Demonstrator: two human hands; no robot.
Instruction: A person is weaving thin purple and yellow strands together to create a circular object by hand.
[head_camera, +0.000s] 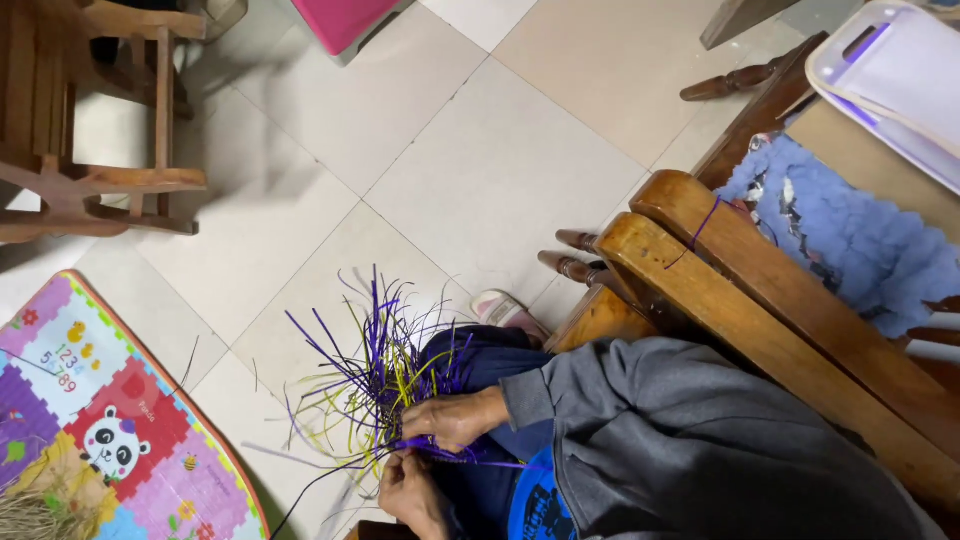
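A bundle of thin purple and yellow plastic strips (375, 375) fans out over my lap, above dark blue trousers (490, 365). My right hand (455, 418), in a grey sleeve, pinches the strips where they gather. Just below it, at the frame's bottom edge, my left hand (410, 495) grips the same gathered purple strands. The two hands are close together, almost touching. One purple strand runs off toward my body.
I sit on a wooden bench (720, 290) with a blue fluffy cushion (850, 235) and a white plastic tray (890, 80). A pale slipper (505, 310) rests on the tiled floor (480, 170). There is a colourful foam play mat (110, 420) at lower left and a wooden chair (90, 110) at upper left.
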